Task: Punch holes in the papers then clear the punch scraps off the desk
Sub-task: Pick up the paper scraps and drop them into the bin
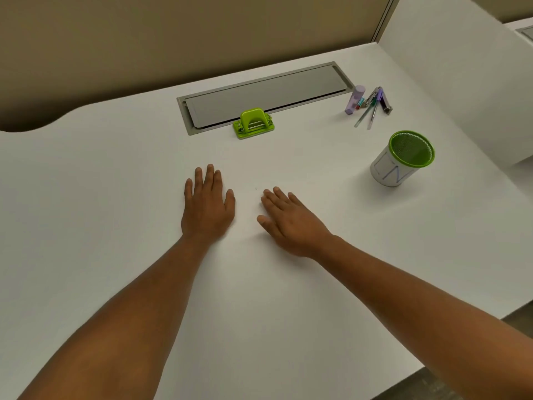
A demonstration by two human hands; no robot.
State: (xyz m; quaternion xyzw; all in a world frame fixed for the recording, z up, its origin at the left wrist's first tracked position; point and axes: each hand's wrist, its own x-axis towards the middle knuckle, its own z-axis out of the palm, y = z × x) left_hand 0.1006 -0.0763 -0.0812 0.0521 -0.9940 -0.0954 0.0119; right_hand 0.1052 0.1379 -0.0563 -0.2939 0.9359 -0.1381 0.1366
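Hands flat on desk (115,197): left hand (208,207), right hand (291,223); hole punch (253,124) beyond.

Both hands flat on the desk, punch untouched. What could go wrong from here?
1. No papers show on the desk, so punching may stall.
2. The green hole punch sits at the edge of the grey cable tray; scraps might fall in.
3. Reaching right, the right hand could tip the mesh cup.
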